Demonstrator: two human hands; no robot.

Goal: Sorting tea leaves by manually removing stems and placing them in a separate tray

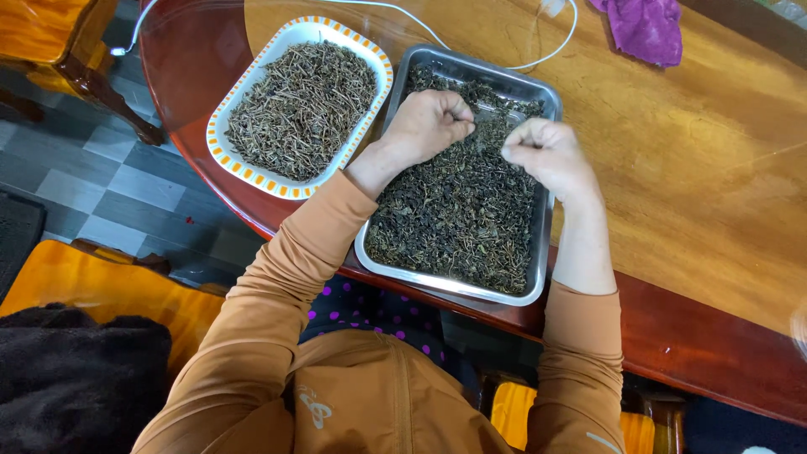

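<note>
A steel tray (545,244) full of dark dried leaves and twigs (458,214) sits at the table's near edge. My left hand (429,124) hovers over its far part, fingers curled and pinching a bit of the dried leaves. My right hand (546,155) is beside it over the tray's right side, fingers also curled, thumb and forefinger pinched together near the left hand's fingertips. To the left stands a white oval dish with an orange-checked rim (220,155), heaped with paler dried stems (303,109).
Both containers rest on a glossy wooden table (689,143). A white cable (555,46) and a purple cloth (647,29) lie at the far side. Orange-cushioned wooden chairs (101,286) and a dark garment (76,378) are at left over grey tiled floor.
</note>
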